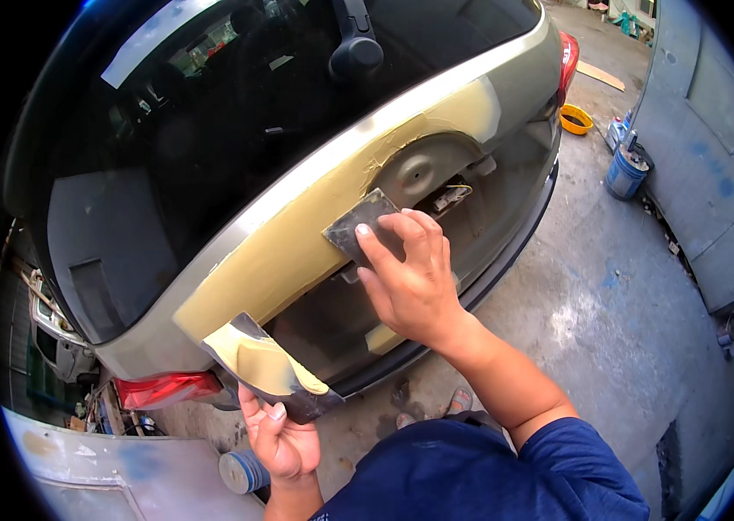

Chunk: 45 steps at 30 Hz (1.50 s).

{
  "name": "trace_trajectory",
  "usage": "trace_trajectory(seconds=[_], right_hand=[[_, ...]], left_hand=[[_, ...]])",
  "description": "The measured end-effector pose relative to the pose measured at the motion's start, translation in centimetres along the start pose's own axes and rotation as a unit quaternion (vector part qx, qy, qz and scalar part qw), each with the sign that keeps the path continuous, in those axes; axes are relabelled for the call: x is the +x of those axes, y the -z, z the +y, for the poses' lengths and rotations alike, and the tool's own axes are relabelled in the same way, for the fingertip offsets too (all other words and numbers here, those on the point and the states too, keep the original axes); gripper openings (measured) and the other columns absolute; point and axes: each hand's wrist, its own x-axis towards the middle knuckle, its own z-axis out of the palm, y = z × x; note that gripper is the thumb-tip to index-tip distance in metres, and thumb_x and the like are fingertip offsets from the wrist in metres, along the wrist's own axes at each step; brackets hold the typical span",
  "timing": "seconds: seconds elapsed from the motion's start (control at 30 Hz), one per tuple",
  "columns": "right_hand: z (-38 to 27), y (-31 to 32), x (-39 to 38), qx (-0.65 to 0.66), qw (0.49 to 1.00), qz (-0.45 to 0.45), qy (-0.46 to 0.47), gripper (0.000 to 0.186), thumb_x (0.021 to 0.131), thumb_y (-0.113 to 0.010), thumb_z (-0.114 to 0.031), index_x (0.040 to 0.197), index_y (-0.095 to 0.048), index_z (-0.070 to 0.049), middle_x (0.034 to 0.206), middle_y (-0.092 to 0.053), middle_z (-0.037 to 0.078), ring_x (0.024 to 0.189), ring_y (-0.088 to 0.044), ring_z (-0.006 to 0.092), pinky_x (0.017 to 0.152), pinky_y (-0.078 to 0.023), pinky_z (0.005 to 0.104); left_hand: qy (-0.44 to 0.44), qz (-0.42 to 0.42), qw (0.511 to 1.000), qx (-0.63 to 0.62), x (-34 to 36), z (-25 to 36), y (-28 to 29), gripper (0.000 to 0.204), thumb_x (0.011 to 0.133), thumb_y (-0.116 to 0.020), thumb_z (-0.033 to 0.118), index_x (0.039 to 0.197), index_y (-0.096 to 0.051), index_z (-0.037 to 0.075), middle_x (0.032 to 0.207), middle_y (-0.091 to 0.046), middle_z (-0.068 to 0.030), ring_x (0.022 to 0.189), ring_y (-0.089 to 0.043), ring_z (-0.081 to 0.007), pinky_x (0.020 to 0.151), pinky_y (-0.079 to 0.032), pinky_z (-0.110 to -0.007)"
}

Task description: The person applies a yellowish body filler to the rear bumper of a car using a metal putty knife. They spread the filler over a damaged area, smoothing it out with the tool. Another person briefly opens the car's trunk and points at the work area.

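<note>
My right hand (414, 273) grips a dark, flat putty spreader (362, 224), its edge against the yellow body filler (267, 247) on the car's tailgate. The filler forms a long band below the rear window, rough along its lower edge by the round recess (419, 176). Lower left, my left hand (282, 441) holds up a dark, curved sheet (250, 328) from below. A mound of pale yellow filler paste (273, 369) lies on that sheet. The sheet stands close to the tailgate's lower left part; whether they touch I cannot tell.
A rear wiper (355, 54) sits on the dark rear window (202, 130). Loose wiring (452, 198) hangs in the recess. On the concrete to the right are a yellow basin (575, 120) and a blue bucket (625, 174). Another bucket (243, 471) stands lower left, near a grey panel (115, 473).
</note>
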Motion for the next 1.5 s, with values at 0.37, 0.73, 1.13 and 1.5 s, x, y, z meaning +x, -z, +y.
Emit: trace_trajectory(seconds=[0.37, 0.73, 1.13, 1.5], right_hand=[[1.1, -1.0, -4.3, 0.008, 1.0, -0.019, 0.005, 0.047, 0.068, -0.072, -0.013, 0.114, -0.061, -0.01, 0.12, -0.047, 0.011, 0.115, -0.042, 0.0358, 0.089, -0.037, 0.0461], [-0.3, 5.4, -6.5, 0.474, 0.855, -0.212, 0.009, 0.04, 0.087, -0.062, -0.012, 0.124, -0.057, 0.001, 0.126, -0.047, 0.016, 0.118, -0.048, 0.0299, 0.1, -0.039, 0.0382], [-0.1, 8.2, -9.6, 0.697, 0.59, -0.195, -0.358, 0.04, 0.091, -0.058, -0.007, 0.128, -0.048, 0.005, 0.115, -0.062, 0.011, 0.106, -0.058, 0.0156, 0.094, -0.046, 0.0324], [-4.4, 7.5, -6.5, 0.638, 0.668, -0.155, -0.351, 0.036, 0.089, -0.06, -0.004, 0.121, -0.043, 0.002, 0.114, -0.059, 0.012, 0.105, -0.057, 0.0158, 0.092, -0.046, 0.0322]], left_hand=[[0.017, -0.003, 1.0, 0.006, 0.1, -0.4, -0.6, 0.064, 0.078, -0.046, -0.006, 0.139, -0.035, 0.005, 0.138, -0.044, -0.0159, 0.128, -0.045, -0.031, 0.106, -0.039, -0.049], [0.052, -0.028, 0.997, -0.044, 0.6, -1.7, -3.7, 0.063, 0.081, -0.045, -0.007, 0.141, -0.032, 0.005, 0.14, -0.042, -0.0166, 0.13, -0.043, -0.0306, 0.11, -0.035, -0.049], [-0.039, -0.105, 0.992, -0.054, 0.5, -3.6, -5.0, 0.06, 0.086, -0.042, -0.008, 0.141, -0.033, 0.014, 0.139, -0.043, -0.0132, 0.13, -0.042, -0.0298, 0.102, -0.039, -0.057], [-0.058, -0.344, 0.874, 0.338, 1.5, -0.8, -2.2, 0.04, 0.089, -0.051, -0.008, 0.128, -0.051, -0.003, 0.125, -0.055, -0.0198, 0.112, -0.056, -0.0294, 0.097, -0.042, -0.034]])
